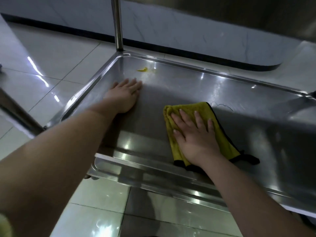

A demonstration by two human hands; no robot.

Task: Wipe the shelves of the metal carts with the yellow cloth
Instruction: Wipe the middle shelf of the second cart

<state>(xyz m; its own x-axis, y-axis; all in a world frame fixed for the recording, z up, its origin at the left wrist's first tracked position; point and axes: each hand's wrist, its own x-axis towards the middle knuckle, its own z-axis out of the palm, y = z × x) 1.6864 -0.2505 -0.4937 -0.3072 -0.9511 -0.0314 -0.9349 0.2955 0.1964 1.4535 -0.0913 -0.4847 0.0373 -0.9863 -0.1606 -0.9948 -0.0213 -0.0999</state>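
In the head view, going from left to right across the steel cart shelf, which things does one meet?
A slanted metal tube, raised left rim of the steel shelf, left hand lying flat, folded yellow cloth with black edging under the right hand.

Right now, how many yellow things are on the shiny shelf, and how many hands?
Yellow things: 2 (yellow cloth, small yellow scrap)
Hands: 2 (left hand, right hand)
Total: 4
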